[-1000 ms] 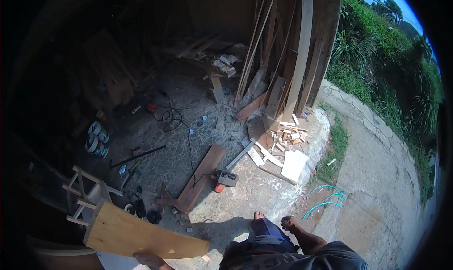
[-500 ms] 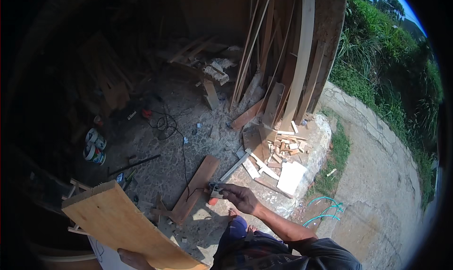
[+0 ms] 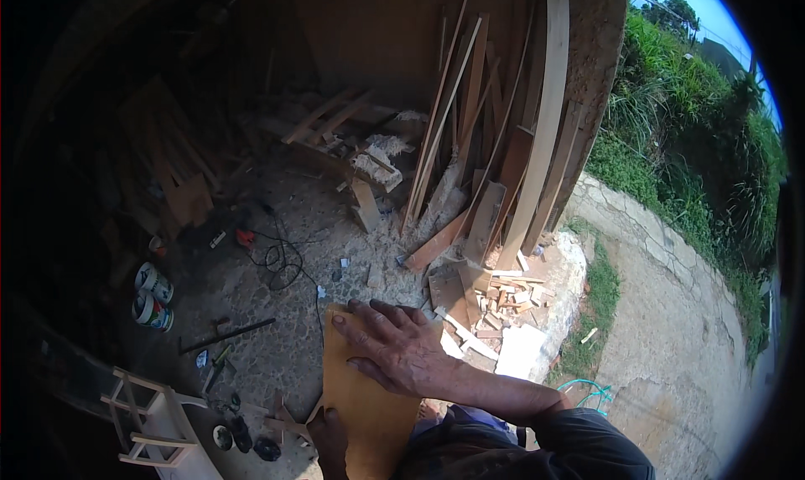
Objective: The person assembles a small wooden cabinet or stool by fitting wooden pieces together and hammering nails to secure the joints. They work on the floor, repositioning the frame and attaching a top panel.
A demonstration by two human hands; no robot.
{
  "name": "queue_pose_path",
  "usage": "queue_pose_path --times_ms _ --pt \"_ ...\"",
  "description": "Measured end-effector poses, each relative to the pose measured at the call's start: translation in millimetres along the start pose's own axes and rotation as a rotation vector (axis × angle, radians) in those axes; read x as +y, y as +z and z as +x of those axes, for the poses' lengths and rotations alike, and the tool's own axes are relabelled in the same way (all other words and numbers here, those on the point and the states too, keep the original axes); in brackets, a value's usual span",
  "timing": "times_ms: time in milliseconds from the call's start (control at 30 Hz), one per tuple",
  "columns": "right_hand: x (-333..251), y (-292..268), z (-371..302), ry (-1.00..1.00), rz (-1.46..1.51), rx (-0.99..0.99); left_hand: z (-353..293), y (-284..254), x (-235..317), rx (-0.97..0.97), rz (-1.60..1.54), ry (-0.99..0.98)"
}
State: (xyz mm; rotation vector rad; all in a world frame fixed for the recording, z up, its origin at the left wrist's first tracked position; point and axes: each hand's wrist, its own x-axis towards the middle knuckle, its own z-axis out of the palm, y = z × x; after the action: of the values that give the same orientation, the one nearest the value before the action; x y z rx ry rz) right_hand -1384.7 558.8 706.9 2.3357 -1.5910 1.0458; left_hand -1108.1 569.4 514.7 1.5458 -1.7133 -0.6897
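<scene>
A yellowish-brown wooden board [image 3: 369, 434] stands at a slant right in front of me, its far end pointing away. My left hand [image 3: 329, 438] grips the board's left edge, the thumb showing on its upper face. Across the board's far end lies my right hand [image 3: 407, 350], palm down, fingers stretched out and thumb apart. Whether anything is under the right palm is hidden.
At the lower left stands a light wooden frame [image 3: 151, 446]. Tools, a dark bar [image 3: 226, 336] and paint buckets [image 3: 153, 308] lie on the floor near it. A cable [image 3: 281, 266] coils farther off. Planks [image 3: 537, 103] lean at the back, above wood offcuts [image 3: 511, 300].
The board has swung right, in front of my body. My right hand, which pinched a small greyish piece, now lies flat on the board; that piece no longer shows.
</scene>
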Motion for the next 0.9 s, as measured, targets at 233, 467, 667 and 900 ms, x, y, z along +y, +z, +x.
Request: queue_pose_path --times_ms 233,467,667,900 --pt "61 12 21 0.254 -0.055 -0.179 49 16 33 -0.156 0.206 -0.124" --pt "130 24 58 0.461 0.18 -0.423 105 25 46 -0.127 0.216 -0.034" --pt "201 50 70 0.568 0.531 -0.392 169 47 43 -0.098 0.218 0.073" --pt "271 71 79 0.541 0.626 -0.255 251 68 49 -0.087 0.296 0.316"
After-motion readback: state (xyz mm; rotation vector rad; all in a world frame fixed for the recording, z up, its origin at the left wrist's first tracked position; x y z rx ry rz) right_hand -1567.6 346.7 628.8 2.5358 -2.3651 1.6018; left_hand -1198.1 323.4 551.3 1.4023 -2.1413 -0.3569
